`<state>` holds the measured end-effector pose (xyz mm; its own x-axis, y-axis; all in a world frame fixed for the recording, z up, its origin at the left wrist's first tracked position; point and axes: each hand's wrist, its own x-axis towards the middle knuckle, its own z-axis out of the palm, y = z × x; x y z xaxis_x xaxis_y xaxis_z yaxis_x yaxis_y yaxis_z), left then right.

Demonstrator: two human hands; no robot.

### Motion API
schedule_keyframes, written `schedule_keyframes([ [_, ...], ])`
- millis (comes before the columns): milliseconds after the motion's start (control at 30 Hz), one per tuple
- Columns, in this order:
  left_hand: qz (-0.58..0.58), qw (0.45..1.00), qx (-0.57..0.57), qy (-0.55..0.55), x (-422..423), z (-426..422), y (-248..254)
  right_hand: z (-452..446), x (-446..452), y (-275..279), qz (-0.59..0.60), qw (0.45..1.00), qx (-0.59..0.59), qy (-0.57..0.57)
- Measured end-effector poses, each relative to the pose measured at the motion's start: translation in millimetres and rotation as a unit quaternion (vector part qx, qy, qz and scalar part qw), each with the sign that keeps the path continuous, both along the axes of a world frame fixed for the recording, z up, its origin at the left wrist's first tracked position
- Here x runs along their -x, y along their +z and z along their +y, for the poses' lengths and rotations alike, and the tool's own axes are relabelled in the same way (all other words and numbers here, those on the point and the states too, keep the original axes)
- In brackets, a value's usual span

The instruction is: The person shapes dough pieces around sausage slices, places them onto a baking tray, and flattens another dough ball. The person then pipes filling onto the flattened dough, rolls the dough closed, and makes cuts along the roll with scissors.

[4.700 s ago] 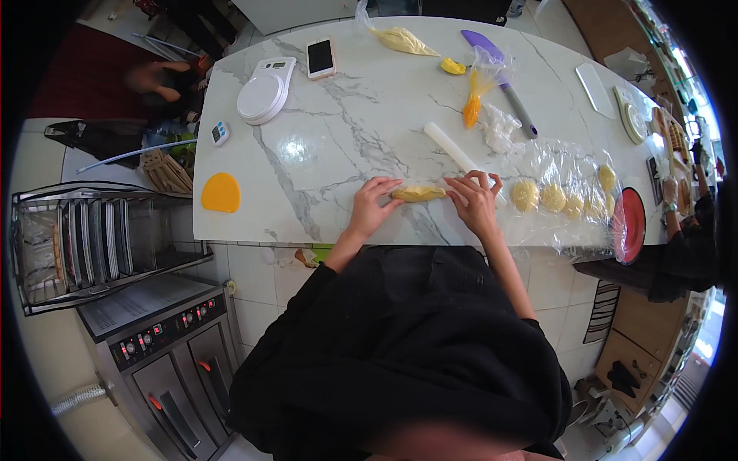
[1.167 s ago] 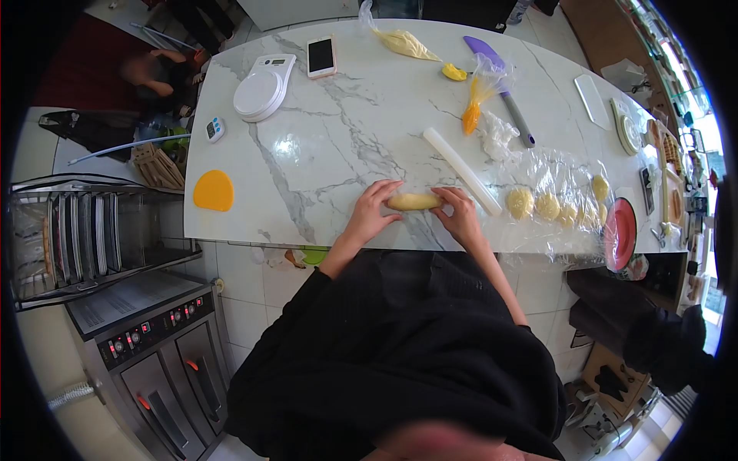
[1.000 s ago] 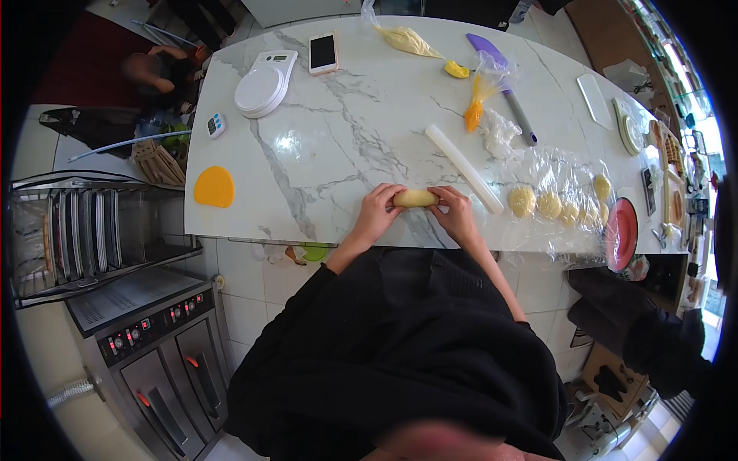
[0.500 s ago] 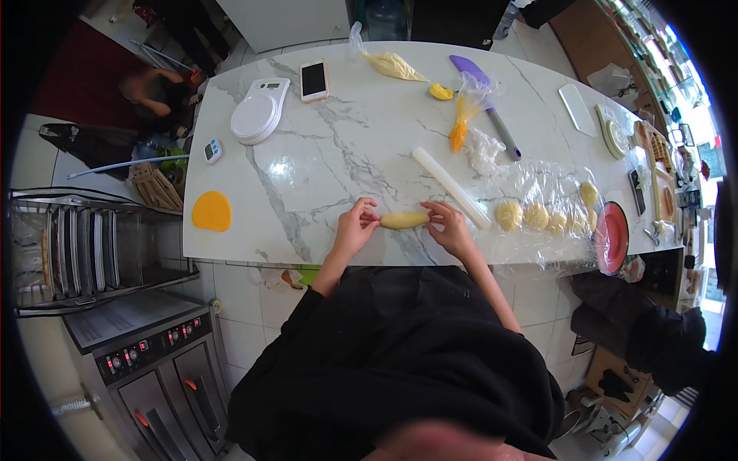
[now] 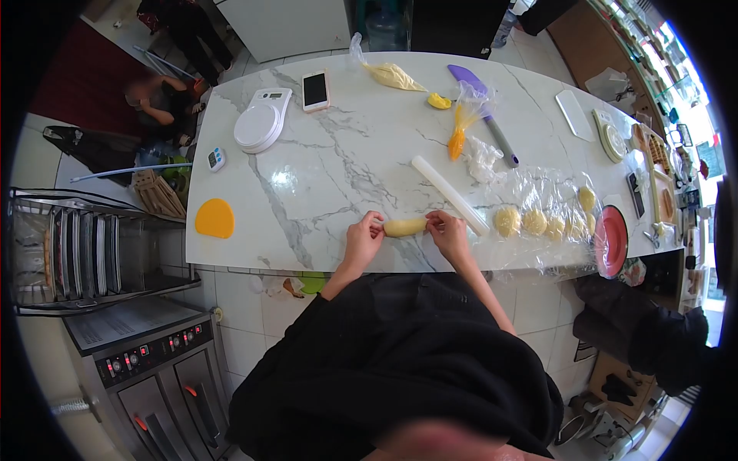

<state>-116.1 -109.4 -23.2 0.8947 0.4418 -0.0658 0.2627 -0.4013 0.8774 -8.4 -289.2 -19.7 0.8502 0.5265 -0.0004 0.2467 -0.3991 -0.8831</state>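
Observation:
A short, pale yellow roll of dough [image 5: 405, 227] lies on the marble table near its front edge. At its left end, my left hand [image 5: 364, 240] has thumb and fingers pinched on the tip. My right hand [image 5: 450, 234] pinches the opposite tip the same way. Just beyond my right hand, a white rolling pin [image 5: 450, 195] rests at a slant. Several round dough balls [image 5: 533, 222] sit to the right under clear plastic wrap [image 5: 530, 189].
An orange scraper [image 5: 214, 219], a timer [image 5: 217, 159], a white scale [image 5: 260, 125] and a phone [image 5: 315, 91] lie to the left. Filled piping bags [image 5: 392, 75] and a purple spatula [image 5: 503, 140] lie at the back. A pink plate [image 5: 613, 242] stands right. A person [image 5: 157, 100] crouches far left.
The dough roll's ends have bent slightly, and my fingers have shifted at its tips. The whole view has moved a little, with the table sitting lower.

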Motion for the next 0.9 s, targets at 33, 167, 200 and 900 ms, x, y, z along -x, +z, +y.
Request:
schedule_keyframes([
  [33,-0.003,1.0,0.004,-0.007,-0.5,-1.8,-0.7,2.1,2.2,-2.2,-0.003,1.0,-0.011,0.009],
  [167,0.006,0.999,0.025,-0.036,0.5,5.5,2.0,3.0,4.1,20.4,0.014,1.0,0.003,0.017],
  [200,0.003,0.999,0.007,-0.05,2.5,9.3,4.3,-0.6,1.4,19.2,-0.021,0.999,0.011,0.026],
  [900,0.177,0.981,-0.043,-0.062,-21.1,11.1,27.4,19.0,-5.1,29.4,-0.02,0.974,0.222,0.044],
])
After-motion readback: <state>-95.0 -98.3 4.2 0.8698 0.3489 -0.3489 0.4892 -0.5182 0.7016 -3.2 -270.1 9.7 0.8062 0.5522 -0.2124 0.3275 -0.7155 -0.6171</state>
